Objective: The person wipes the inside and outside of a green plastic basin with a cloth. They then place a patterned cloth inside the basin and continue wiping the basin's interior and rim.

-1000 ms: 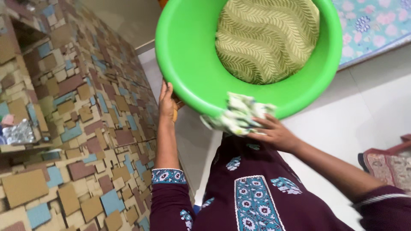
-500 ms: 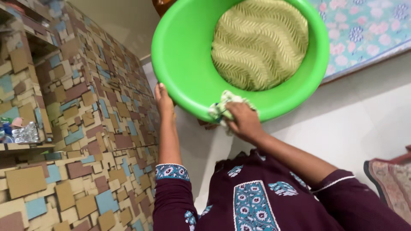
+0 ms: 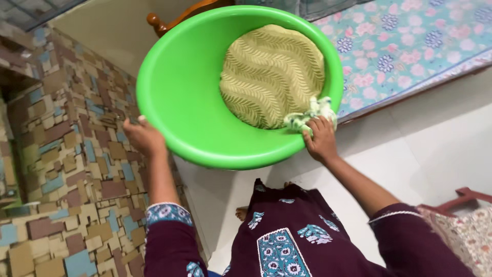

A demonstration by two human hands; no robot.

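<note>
the left hand point(image 3: 144, 137) grips the left rim of a green basin point(image 3: 184, 97), which is held up and tilted toward the camera in front of the person, above the white floor point(image 3: 435, 149). the right hand point(image 3: 321, 139) is closed around a small white-and-green rag point(image 3: 310, 114), pressing it against the basin's right rim. a folded olive cloth point(image 3: 271, 74) with a wavy pattern lies inside the basin, and a mosaic wall point(image 3: 66, 169) stands to the left, a floral mattress point(image 3: 410, 46) beyond.
</note>
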